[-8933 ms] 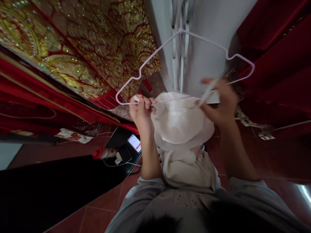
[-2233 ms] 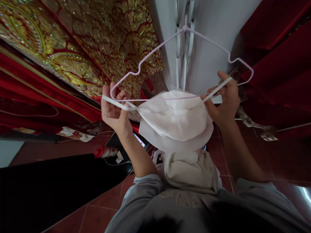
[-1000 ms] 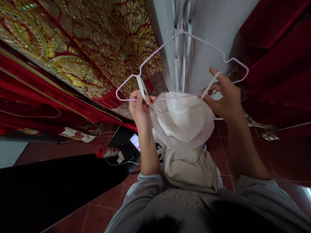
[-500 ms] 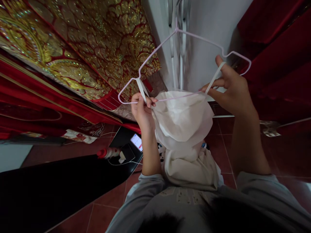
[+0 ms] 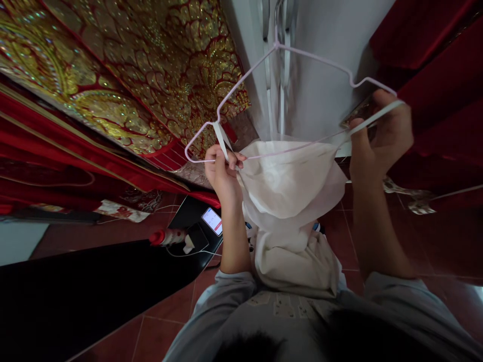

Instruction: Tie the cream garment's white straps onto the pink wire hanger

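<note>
A pale lilac wire hanger (image 5: 315, 55) is held up in front of me, its hook at the top. Below its bottom bar hangs a sheer white garment (image 5: 290, 186) with thin straps. The left strap (image 5: 220, 137) is looped in the notch at the hanger's left shoulder. My left hand (image 5: 225, 178) is closed around the bar and the garment's edge beneath that strap. Near the hanger's right end, my right hand (image 5: 392, 138) stretches the right strap (image 5: 377, 117) outward, the loop passing over its fingers. Those fingertips are partly hidden behind the strap and hanger.
Red and gold sequined garments (image 5: 158, 65) hang on the left, with dark red cloth (image 5: 445, 100) on the right. A black table (image 5: 94, 286) at lower left bears a phone (image 5: 212, 221) and a red-capped bottle (image 5: 168, 237). Metal handles (image 5: 282, 85) stand behind the hanger.
My right hand has moved right to the hanger's outer end, pulling the right strap and the garment's right edge along. My left hand stays almost in place.
</note>
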`<control>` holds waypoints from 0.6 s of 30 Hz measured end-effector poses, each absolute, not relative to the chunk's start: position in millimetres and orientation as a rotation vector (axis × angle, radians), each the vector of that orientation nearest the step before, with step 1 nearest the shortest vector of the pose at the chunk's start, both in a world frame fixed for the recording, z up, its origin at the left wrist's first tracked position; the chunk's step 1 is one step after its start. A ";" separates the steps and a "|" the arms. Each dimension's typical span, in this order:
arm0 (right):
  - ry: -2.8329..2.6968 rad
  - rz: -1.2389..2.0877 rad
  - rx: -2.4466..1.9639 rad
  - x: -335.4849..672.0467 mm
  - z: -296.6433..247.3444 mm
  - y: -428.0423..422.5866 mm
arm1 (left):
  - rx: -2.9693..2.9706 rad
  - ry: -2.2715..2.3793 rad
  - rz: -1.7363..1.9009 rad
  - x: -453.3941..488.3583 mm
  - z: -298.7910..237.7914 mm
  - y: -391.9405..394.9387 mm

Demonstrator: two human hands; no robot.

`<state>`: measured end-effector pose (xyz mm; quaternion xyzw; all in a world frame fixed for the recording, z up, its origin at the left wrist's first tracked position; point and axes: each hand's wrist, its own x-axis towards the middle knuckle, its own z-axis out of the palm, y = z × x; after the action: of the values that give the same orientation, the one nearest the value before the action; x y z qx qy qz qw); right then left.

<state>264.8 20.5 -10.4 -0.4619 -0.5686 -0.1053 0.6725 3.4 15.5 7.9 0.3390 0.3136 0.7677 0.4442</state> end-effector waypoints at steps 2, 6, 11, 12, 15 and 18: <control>-1.367 -0.183 -1.045 275.7 -2.7 25.8 | 0.835 0.810 1.898 3.7 8.8 15.1; -1.179 -0.278 -0.971 294.3 2.3 38.8 | 0.835 0.775 1.891 3.8 8.1 13.7; -1.201 -0.089 -0.998 308.2 -4.3 41.8 | 0.828 0.786 1.894 0.8 9.8 14.2; -1.258 -0.025 -1.031 308.7 -0.4 39.8 | 0.817 0.796 1.898 0.2 10.4 14.8; -1.464 0.049 -1.192 305.8 26.6 32.5 | 0.799 0.765 1.915 -0.2 10.6 16.0; -1.681 0.051 -1.352 299.8 58.5 29.9 | 0.800 0.715 1.934 1.6 9.6 15.0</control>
<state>299.8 29.9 58.5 -0.5523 -0.6867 0.0209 0.4722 1.6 15.0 9.6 0.3235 0.2889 0.7815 0.4485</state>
